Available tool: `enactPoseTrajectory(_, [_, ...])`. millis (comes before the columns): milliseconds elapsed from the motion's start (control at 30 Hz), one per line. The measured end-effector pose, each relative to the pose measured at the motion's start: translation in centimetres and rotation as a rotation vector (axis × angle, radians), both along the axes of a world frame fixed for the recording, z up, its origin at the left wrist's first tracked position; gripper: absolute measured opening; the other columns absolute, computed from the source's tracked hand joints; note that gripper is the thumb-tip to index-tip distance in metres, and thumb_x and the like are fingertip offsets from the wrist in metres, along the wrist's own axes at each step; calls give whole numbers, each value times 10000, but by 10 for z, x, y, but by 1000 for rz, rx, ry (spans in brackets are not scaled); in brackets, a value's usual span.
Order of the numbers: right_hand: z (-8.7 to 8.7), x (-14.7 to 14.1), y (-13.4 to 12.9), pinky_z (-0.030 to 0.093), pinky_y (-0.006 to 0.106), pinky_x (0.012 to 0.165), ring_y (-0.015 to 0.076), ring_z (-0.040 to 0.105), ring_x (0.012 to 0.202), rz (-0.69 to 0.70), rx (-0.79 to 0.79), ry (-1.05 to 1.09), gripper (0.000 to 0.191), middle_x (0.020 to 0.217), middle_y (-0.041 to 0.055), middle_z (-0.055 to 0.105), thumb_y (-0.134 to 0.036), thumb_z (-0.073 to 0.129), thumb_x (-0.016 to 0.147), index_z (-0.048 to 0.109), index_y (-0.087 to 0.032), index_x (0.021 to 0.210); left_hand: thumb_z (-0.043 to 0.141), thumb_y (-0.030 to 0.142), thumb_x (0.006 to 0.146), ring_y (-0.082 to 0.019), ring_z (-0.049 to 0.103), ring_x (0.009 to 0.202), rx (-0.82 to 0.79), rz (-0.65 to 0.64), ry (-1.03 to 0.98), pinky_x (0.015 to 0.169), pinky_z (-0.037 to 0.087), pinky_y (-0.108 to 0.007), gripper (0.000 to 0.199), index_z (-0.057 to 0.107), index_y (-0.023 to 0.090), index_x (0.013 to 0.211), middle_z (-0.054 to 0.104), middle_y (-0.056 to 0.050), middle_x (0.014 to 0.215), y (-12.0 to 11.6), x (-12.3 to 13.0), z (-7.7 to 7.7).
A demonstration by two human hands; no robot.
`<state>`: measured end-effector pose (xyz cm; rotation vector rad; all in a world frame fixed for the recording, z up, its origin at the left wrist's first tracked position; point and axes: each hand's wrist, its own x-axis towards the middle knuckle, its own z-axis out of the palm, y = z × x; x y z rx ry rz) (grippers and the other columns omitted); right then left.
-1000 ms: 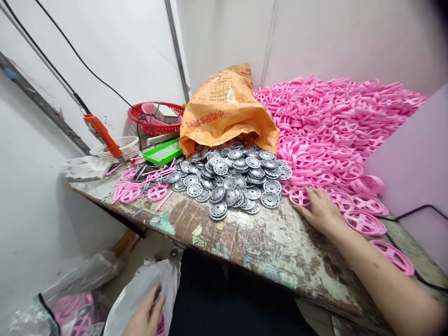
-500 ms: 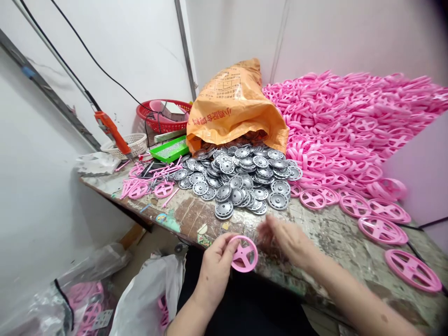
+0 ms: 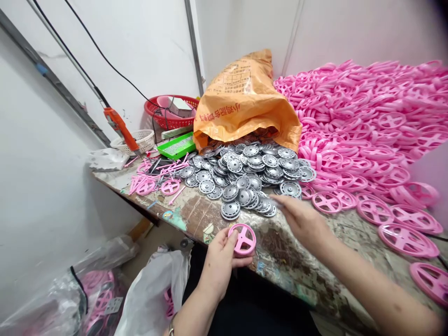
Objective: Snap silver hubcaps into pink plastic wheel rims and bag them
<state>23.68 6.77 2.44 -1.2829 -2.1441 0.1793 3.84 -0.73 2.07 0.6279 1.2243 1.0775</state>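
Note:
A pink spoked wheel point(image 3: 242, 240) is held by my left hand point(image 3: 222, 252) at the table's front edge, thumb on top and fingers beneath. My right hand point(image 3: 304, 219) reaches over the right front of a pile of grey discs point(image 3: 244, 182). Its fingertips touch or hover by a disc there; they are blurred, and what they grip, if anything, cannot be made out. Behind the pile lies an orange sack point(image 3: 245, 102), its mouth over the discs. A large heap of pink wheels point(image 3: 367, 121) rises at the right.
An orange power tool point(image 3: 121, 128) hangs on a cable at the left, over a white basket point(image 3: 143, 140). Near it are a red basket point(image 3: 154, 108), a green tray point(image 3: 178, 148) and pink rods point(image 3: 147, 176). Plastic bags point(image 3: 154, 289) lie below the table.
My right hand has moved forward to the discs. The left fingers have spread under the pink wheel, which is still held. The view has shifted slightly, moving the scene's left part rightward.

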Motion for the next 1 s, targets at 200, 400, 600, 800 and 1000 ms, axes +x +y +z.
enactPoseTrajectory(200, [-26, -36, -66, 457, 412, 986, 220, 437, 1260, 245, -19, -9, 537, 1378, 101, 455, -43, 341, 834, 454, -184, 1340, 525, 387, 854, -166, 654, 763, 58, 15, -142, 656, 577, -312, 357, 598, 129, 1090, 688, -102, 959, -7, 13, 1])
enactPoseTrajectory(400, [-11, -42, -75, 350, 439, 1060, 215, 335, 1321, 263, -185, 102, 584, 1440, 84, 360, -71, 341, 816, 379, -187, 1387, 582, 321, 832, -201, 628, 945, 175, -44, -202, 805, 545, -353, 360, 590, 181, 1163, 653, -86, 1123, -21, 8, 6])
enactPoseTrajectory(600, [10, -41, -86, 341, 474, 1052, 247, 391, 1293, 90, -597, 421, 560, 1427, 99, 397, -377, 445, 865, 361, -213, 1394, 540, 295, 862, -203, 629, 928, 213, -80, -166, 772, 554, -334, 352, 578, 173, 1190, 669, -77, 1056, -29, 10, 13])
enactPoseTrajectory(800, [5, -47, -86, 480, 372, 895, 213, 614, 972, 119, -846, 747, 307, 1035, 63, 671, -396, 526, 832, 596, -210, 1066, 522, 292, 869, -199, 627, 919, 234, -93, -65, 778, 551, -329, 318, 608, 205, 1162, 668, -45, 1045, -36, 15, 5])
enactPoseTrajectory(1000, [10, -41, -89, 492, 312, 834, 200, 605, 957, 59, -824, 763, 373, 1026, 55, 663, -480, 474, 852, 608, -213, 1077, 486, 341, 878, -228, 598, 1006, 244, -164, -51, 834, 527, -374, 371, 557, 245, 1229, 631, -58, 1141, -38, 15, 6])
